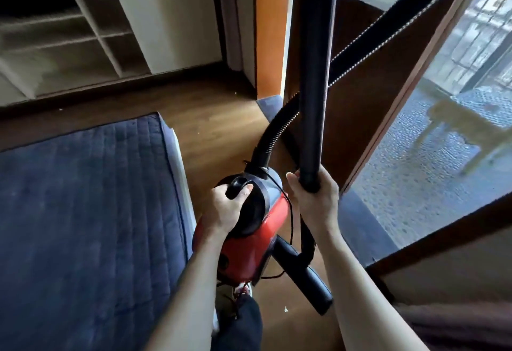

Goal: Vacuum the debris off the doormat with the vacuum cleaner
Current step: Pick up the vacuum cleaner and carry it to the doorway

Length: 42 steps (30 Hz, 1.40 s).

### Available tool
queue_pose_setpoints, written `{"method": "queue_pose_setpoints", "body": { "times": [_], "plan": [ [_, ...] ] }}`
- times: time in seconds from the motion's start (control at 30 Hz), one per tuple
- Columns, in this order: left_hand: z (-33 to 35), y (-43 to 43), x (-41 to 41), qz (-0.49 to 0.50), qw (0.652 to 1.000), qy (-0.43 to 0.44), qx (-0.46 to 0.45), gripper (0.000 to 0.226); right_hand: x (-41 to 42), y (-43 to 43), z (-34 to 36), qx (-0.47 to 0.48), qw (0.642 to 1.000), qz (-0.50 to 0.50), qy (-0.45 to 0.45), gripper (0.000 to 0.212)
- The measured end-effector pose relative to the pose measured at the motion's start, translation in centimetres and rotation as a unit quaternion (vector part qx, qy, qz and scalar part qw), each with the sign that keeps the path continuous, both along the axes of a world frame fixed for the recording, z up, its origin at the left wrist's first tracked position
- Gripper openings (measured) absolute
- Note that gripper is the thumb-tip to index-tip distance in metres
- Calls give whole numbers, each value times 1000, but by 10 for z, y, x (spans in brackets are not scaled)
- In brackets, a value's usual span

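My left hand (230, 206) curls its fingers round the black carry handle of the red plastic canister vacuum cleaner (249, 250), which hangs at six o'clock. My right hand (315, 198) wraps the lower end of the long black rigid tube (315, 73), upright toward twelve. The dark blue-grey doormat (267, 103) seems to be the strip in the doorway at twelve o'clock. I should set the body down beside it, then lower the tube's working end flat onto the pile. The pale open shelf compartments (91, 45) at ten o'clock are too blurred to tell their contents.
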State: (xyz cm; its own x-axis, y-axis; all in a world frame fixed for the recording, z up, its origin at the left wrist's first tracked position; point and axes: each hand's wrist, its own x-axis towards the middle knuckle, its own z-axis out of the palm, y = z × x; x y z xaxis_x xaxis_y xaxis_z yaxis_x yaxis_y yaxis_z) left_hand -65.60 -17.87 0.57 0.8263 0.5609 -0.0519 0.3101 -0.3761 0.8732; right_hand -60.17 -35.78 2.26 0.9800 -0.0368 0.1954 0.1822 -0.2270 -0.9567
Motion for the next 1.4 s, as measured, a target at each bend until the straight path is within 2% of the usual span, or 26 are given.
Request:
{"method": "queue_pose_setpoints", "body": {
  "times": [0.13, 0.33, 0.57, 0.83, 0.97, 1.3, 1.4],
  "plan": [
    [-7, 52, 51, 18, 1000, 1, -14, 39, 56, 53, 5, -1, 1000, 30, 2, 33],
    [2, 123, 119, 15, 1000, 18, 12, 35, 128, 125, 17, -21, 998, 55, 0, 28],
    [2, 187, 170, 53, 999, -3, 5, 35, 193, 180, 23, -27, 996, 80, -21, 30],
    [-5, 237, 228, 100, 994, 3, 48, 33, 279, 240, 5, -32, 990, 134, 2, 37],
    [-3, 263, 282, 137, 989, 17, 45, 30, 345, 274, 2, -16, 986, 163, -7, 35],
    [13, 323, 455, 210, 976, 25, 58, 50, 545, 357, 18, 6, 966, 257, 2, 26],
    [18, 339, 496, 228, 972, 17, 54, 43, 591, 379, 20, 11, 958, 288, -3, 26]
  ]
}}
